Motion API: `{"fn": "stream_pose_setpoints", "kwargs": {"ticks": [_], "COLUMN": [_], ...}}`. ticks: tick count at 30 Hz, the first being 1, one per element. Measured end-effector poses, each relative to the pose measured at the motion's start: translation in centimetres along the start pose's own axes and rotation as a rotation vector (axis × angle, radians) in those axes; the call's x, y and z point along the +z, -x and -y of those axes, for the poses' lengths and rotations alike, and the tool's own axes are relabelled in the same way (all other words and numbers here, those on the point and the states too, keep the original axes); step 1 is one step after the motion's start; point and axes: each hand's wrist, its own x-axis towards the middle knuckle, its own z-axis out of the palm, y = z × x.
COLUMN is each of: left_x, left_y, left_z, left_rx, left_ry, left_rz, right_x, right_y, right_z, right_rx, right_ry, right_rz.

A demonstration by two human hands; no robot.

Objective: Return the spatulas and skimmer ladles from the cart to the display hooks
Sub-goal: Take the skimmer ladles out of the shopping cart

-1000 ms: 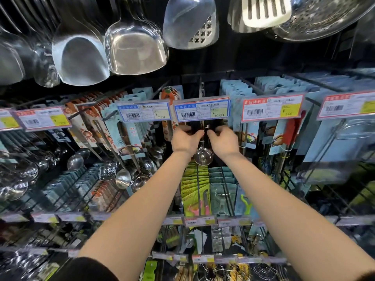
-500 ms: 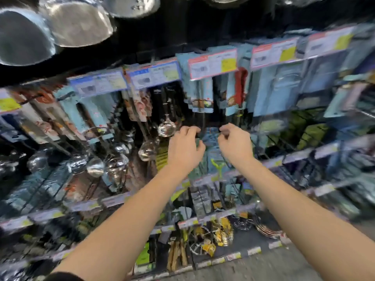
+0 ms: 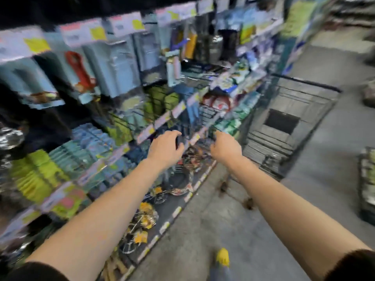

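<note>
The view is blurred by motion. My left hand [image 3: 165, 148] and my right hand [image 3: 225, 148] hang in the air in front of the lower shelves, fingers loosely curled, holding nothing. A dark wire shopping cart [image 3: 288, 126] stands on the aisle floor ahead to the right, beyond my right hand; its contents cannot be made out. The display rack [image 3: 113, 82] with hooks and packaged kitchen tools fills the left side. No spatula or skimmer ladle shows clearly.
Price tags [image 3: 129, 24] run along the hook rails. Wire racks and yellow-labelled goods [image 3: 146, 220] sit on the bottom shelf. Grey concrete floor [image 3: 304, 199] lies to the right. My yellow shoe [image 3: 222, 257] shows at the bottom. Another shelf edge [image 3: 367, 179] stands at far right.
Both hands let go of the small ladle on its hook and dropped away from the rack. The view swung right and down, bringing the cart and aisle floor into sight.
</note>
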Motion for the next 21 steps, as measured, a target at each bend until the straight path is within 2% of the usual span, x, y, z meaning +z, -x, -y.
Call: {"fn": "stream_pose_setpoints", "kwargs": {"ticks": [4, 10, 16, 21], "left_x": [4.2, 12.1, 18.8, 22.2], "left_y": [-4.3, -11.8, -17.4, -21.0], "left_z": [-8.4, -20.5, -29.7, -34.3], "left_rx": [0.130, 0.337, 0.393, 0.378], "left_ry": [-0.054, -0.141, -0.213, -0.230], "left_rz": [0.089, 0.202, 0.307, 0.359], "right_x": [-2.3, -4.9, -6.0, -7.4], "right_y": [0.3, -2.0, -5.1, -7.5], "right_z": [-9.6, -23.3, -35.2, -40.7], "right_rx": [0.181, 0.313, 0.436, 0.473], "right_ry": [0.007, 0.038, -0.002, -0.025], "right_rz": [-0.027, -0.008, 0.017, 0.000]}}
